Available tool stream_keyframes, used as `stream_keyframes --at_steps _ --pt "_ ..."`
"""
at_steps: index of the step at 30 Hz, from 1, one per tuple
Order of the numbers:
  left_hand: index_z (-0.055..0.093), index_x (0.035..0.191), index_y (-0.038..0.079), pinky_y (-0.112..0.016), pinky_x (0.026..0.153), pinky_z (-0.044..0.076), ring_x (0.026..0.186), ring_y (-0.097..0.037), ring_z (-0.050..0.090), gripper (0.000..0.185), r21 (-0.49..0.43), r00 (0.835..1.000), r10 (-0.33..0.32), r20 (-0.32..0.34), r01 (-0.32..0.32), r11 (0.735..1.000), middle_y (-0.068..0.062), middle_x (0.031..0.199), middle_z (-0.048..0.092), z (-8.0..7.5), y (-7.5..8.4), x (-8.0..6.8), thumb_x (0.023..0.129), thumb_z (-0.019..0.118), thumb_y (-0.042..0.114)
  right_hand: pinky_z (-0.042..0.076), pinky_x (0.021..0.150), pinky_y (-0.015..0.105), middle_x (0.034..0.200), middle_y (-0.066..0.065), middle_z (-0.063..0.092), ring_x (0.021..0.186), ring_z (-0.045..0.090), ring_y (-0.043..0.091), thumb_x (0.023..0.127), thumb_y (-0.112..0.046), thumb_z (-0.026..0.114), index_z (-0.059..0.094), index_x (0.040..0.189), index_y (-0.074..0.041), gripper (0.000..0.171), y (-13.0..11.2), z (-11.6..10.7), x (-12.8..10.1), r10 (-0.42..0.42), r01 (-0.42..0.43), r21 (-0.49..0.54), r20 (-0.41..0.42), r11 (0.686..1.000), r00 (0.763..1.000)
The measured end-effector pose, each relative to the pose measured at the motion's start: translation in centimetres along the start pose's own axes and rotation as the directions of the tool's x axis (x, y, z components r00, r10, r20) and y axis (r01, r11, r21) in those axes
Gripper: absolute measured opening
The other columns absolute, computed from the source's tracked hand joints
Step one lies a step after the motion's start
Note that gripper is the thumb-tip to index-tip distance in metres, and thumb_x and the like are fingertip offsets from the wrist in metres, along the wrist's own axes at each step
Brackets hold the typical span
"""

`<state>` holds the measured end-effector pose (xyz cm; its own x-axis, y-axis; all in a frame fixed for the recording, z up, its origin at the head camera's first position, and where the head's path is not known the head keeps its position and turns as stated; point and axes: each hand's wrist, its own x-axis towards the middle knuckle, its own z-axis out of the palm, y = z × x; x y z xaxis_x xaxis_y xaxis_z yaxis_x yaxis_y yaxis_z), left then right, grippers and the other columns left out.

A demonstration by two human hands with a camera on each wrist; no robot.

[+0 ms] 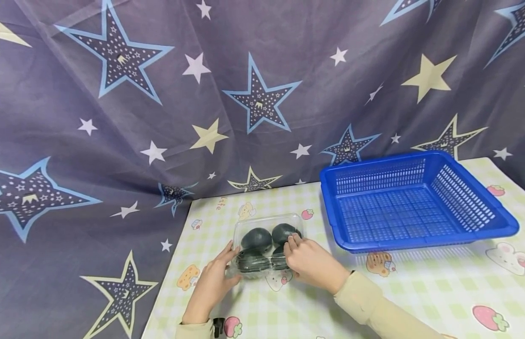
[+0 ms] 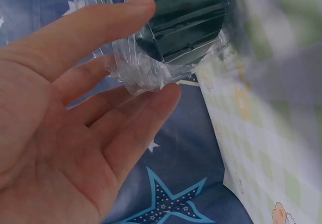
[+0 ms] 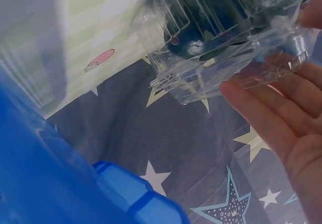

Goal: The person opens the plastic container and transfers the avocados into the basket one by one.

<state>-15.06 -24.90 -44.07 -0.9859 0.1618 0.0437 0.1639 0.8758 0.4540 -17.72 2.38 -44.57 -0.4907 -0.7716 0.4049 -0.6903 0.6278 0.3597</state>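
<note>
Nearest to the camera, at about 6 o'clock of the head view, two cream sleeves come in from the lower edge, and both hands meet at a clear plastic box (image 1: 267,247) that lies on the checked tabletop (image 1: 415,287). The left hand (image 1: 213,282) is at the 9 o'clock side of the box; its fingers (image 2: 105,25) are nearly straight, and the thumb and fingertips touch the crinkled corner of the plastic without curling around it. The right hand (image 1: 310,263) is at the 3 o'clock side, with its fingertips laid on the lid; the wrist view shows fingers (image 3: 266,108) reaching under the rim, quite straight, so I judge this a light hold and not a firm grip. Inside the box are dark round fruits (image 1: 256,238), perhaps avocados, and the lid seems closed over them. Farther away, at about 2 o'clock from the box and a little apart from it, stands a blue basket (image 1: 505,221) with nothing in it. Behind everything hangs a star curtain (image 1: 245,94). In my judgement the work is only at the beginning: the box is steadied, not yet opened or lifted.
</note>
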Motion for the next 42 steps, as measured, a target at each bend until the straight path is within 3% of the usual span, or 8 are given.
stream_keyframes --at_steps 8,16,29,42 --pt "0.056 0.141 0.011 -0.045 0.084 0.060 0.103 -0.030 0.069 0.071 0.019 1.000 0.004 -0.017 -0.004 1.000 -0.008 0.157 0.038 -0.2 0.1 0.1 0.077 0.084 0.011 0.062 0.078 0.031 0.108 0.018 0.073 0.102 0.071 0.026 0.073 -0.030 0.080 0.074 0.108 0.000 0.046 -0.1 -0.1 0.4 0.004 -0.003 -0.043 0.008 0.999 1.000" --pt "0.059 0.138 0.009 -0.043 0.080 0.061 0.098 -0.029 0.070 0.069 0.072 0.997 0.054 -0.057 -0.049 0.996 -0.012 0.154 0.043 -0.1 0.1 0.2 0.075 0.085 0.016 0.063 0.075 0.030 0.105 0.017 0.074 0.098 0.072 0.025 0.082 -0.021 0.075 0.076 0.105 -0.002 0.030 -0.3 -0.4 0.6 0.011 -0.010 -0.076 0.008 0.997 1.000" --pt "0.062 0.135 0.009 -0.044 0.077 0.061 0.098 -0.030 0.070 0.068 0.058 0.994 0.049 -0.098 -0.043 0.997 -0.013 0.151 0.045 0.1 0.0 0.5 0.072 0.086 0.017 0.063 0.075 0.032 0.103 0.015 0.075 0.097 0.072 0.024 0.087 -0.015 0.069 0.076 0.105 -0.002 0.023 -0.3 -0.6 1.0 0.035 -0.035 -0.090 -0.003 0.995 0.999" --pt "0.061 0.136 0.008 -0.048 0.086 0.059 0.104 -0.030 0.069 0.070 0.038 0.990 0.060 -0.125 -0.056 0.998 -0.010 0.153 0.042 0.6 -0.4 0.0 0.071 0.086 0.019 0.053 0.051 0.027 0.083 0.008 0.070 0.074 0.063 0.017 0.074 -0.013 0.075 0.074 0.090 -0.005 0.018 -0.1 -1.3 1.3 0.060 -0.061 -0.020 -0.050 0.998 0.997"
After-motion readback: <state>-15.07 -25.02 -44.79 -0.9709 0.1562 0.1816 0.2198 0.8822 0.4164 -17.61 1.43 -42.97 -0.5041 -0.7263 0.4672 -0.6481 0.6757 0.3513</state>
